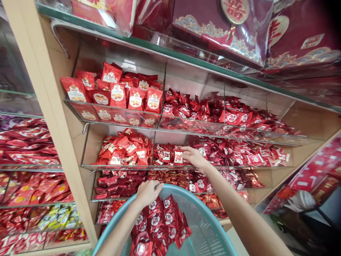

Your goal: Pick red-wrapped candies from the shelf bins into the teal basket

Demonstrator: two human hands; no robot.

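My left hand (149, 192) is closed over the near-left rim of a teal plastic basket (210, 217). Inside the basket lie strips of dark red snack packets (156, 221) with round white labels. My right hand (195, 157) reaches into a lower shelf compartment, its fingertips pinching the right edge of a small red packet (178, 157) with a white label. That packet stands upright at the front of the compartment, beside a similar packet (166, 155). Part of the fingertips is hidden at the packet's edge.
Left of that compartment is a heap of bright red packets (125, 147). Biscuit packets (135, 99) stand on the shelf above. A glass shelf edge (170, 44) crosses overhead, below large maroon gift bags (202, 21). A wooden upright (50, 106) divides the shelving at left.
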